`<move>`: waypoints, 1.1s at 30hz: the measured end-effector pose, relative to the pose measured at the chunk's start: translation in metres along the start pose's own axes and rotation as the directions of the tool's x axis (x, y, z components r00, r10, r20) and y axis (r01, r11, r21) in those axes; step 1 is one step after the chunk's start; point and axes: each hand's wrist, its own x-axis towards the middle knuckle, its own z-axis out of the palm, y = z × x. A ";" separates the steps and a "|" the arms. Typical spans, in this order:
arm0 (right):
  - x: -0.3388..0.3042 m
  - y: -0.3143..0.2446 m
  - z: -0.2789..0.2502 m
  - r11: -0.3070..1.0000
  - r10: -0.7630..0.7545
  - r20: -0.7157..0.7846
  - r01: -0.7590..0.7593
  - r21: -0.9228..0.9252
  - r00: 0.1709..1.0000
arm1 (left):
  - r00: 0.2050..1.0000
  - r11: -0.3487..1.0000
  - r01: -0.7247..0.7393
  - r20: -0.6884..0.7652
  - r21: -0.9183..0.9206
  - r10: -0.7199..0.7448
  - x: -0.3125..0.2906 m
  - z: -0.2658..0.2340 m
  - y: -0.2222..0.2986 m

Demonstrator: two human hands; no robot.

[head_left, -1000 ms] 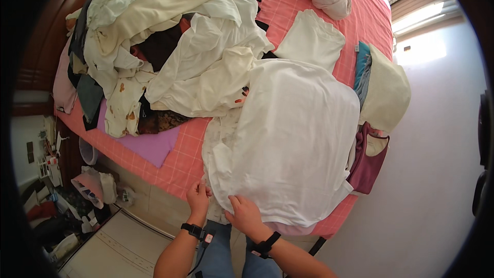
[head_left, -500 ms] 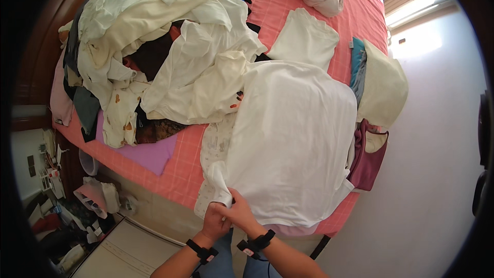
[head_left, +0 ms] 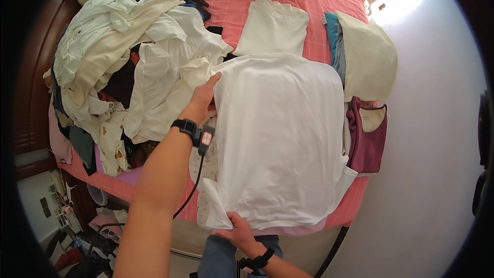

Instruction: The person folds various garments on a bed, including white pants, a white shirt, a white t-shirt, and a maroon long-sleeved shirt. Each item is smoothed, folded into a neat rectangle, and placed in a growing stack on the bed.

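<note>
A large white long-sleeved top (head_left: 280, 134) lies spread flat near the bed's front edge. My left hand (head_left: 203, 98) reaches forward to its upper left edge and pinches the cloth there; some of its fingers are hidden. Close to me, my right hand (head_left: 240, 232) is closed on the end of the top's left sleeve (head_left: 216, 206), by the lower left corner. Beneath that side shows a pale patterned cloth (head_left: 196, 160). A pink fabric edge (head_left: 303, 229) peeks out below the hem.
A big heap of mostly white and cream clothes (head_left: 118, 36) covers the bed's left. Beyond the top lies a folded white garment (head_left: 272, 25). At right are a cream folded cloth (head_left: 370, 56) and a maroon top (head_left: 366, 139), beside the white wall (head_left: 432, 123).
My left hand has left the sleeve end beside my right hand and moved forward to the top's upper left edge. My right hand stays at the sleeve end. The view has shifted slightly.
</note>
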 end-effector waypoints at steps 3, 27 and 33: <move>-0.002 0.001 -0.001 0.993 -0.057 -0.054 0.051 -0.110 0.997 | 0.997 0.995 -0.053 -0.051 0.090 0.057 0.027 0.020 0.021; -0.029 0.067 -0.060 0.962 0.056 -0.648 0.133 0.239 0.759 | 0.921 0.853 -0.387 0.180 0.349 0.345 0.032 0.135 0.087; -0.005 0.074 -0.089 0.600 0.408 -0.420 0.108 0.793 0.811 | 0.842 0.777 -0.539 0.218 0.326 0.493 -0.004 0.125 0.008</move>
